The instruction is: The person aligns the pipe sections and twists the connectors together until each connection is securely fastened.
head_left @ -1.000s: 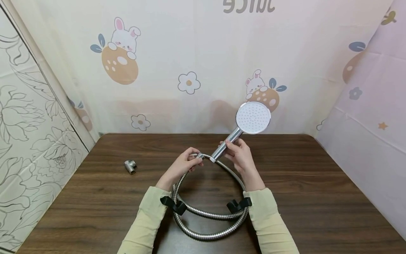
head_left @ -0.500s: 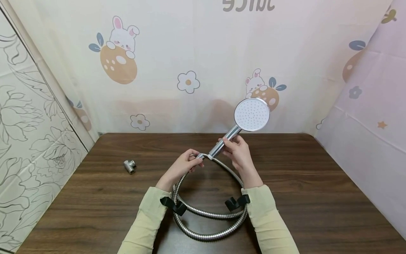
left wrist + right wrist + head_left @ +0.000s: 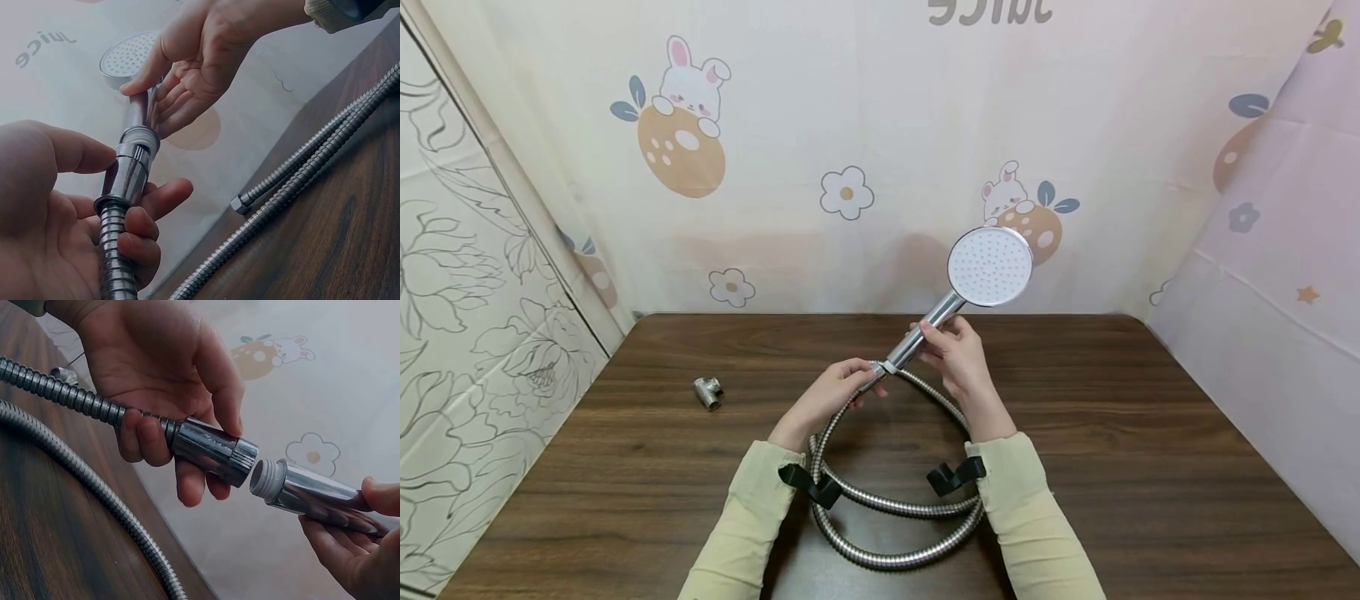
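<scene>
My right hand (image 3: 958, 362) grips the chrome handle of a shower head (image 3: 990, 267), whose white nozzle face tilts up toward me. A white threaded end (image 3: 269, 478) sticks out at the handle's bottom. My left hand (image 3: 831, 396) pinches the chrome conical nut (image 3: 212, 450) of a metal shower hose (image 3: 895, 560), with fingers curled under the hose. In the right wrist view the nut's ribbed rim faces the thread across a small gap. From the left wrist the two look almost in line, close together.
The hose lies in loops on the dark wooden table (image 3: 1150, 467) under my forearms. Its other end has a small hex nut (image 3: 239, 205). A chrome tee-shaped fitting (image 3: 707, 392) lies at the left. A printed curtain (image 3: 790, 125) hangs behind the table.
My right hand has moved the shower head left and slightly up, bringing its threaded end close to the hose nut. My left hand has stayed nearly in place.
</scene>
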### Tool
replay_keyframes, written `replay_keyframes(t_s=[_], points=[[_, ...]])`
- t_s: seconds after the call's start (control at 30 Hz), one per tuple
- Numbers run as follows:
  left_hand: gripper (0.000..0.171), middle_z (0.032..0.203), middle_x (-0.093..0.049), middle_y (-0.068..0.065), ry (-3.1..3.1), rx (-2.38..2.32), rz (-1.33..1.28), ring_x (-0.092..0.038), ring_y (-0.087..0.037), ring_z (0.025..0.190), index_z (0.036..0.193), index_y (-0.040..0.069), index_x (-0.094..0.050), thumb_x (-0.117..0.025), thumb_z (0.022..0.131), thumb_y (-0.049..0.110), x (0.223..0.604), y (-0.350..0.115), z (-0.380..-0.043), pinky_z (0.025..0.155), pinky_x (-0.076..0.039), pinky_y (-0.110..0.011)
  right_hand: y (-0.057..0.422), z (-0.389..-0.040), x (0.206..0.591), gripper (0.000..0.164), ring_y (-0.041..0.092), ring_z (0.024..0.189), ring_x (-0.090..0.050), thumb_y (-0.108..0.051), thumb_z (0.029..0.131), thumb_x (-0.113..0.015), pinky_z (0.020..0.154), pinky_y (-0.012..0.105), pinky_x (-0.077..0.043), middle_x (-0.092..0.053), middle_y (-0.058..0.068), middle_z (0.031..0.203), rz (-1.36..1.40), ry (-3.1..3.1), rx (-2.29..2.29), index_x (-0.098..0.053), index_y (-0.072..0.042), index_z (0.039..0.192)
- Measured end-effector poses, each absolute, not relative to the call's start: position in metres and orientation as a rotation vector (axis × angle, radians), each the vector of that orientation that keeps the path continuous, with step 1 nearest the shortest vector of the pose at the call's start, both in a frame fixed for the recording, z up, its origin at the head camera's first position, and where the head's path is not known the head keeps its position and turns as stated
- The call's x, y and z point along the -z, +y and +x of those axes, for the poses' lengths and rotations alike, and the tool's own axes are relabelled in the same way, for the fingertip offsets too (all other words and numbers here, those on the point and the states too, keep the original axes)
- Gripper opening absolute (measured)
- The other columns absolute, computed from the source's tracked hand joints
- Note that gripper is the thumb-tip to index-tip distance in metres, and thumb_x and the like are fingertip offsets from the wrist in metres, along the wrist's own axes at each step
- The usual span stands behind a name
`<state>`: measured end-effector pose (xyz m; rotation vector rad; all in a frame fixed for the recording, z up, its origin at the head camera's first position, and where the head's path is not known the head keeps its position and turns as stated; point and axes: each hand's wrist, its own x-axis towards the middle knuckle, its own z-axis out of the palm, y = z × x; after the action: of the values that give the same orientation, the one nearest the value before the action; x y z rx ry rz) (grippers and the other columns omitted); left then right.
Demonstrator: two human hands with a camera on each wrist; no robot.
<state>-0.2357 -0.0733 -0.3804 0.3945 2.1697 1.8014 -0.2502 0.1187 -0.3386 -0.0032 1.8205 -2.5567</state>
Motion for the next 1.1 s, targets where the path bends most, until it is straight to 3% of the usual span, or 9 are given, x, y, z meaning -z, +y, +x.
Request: replay_keyframes(t_s=[0.87, 1.1], points=[[0.023, 0.095, -0.061, -0.031, 2.132, -1.826, 0.463, -0.043, -0.015, 0.058, 0.113, 0.003, -0.048, -0.042, 0.096, 0.017, 0.351, -0.073, -0.218, 0.057, -0.036, -0.026, 0.112, -0.248, 0.335, 0.015, 0.011, 0.074, -0.066, -0.005, 0.089, -0.055, 0.069, 0.028, -0.053, -0.067, -0.003, 0.076, 0.069, 1.788, 2.614, -0.043, -0.010, 0.098], [0.024, 0.094, -0.059, -0.033, 2.091, -1.837, 0.464, -0.045, -0.016, 0.054, 0.115, 0.003, -0.046, -0.044, 0.096, 0.018, 0.352, -0.072, -0.218, 0.050, -0.036, -0.024, 0.113, -0.247, 0.337, 0.015, 0.011, 0.073, -0.066, -0.005, 0.089, -0.055, 0.068, 0.028, -0.053, -0.067, -0.003, 0.075, 0.084, 1.801, 2.617, -0.043, -0.009, 0.097]])
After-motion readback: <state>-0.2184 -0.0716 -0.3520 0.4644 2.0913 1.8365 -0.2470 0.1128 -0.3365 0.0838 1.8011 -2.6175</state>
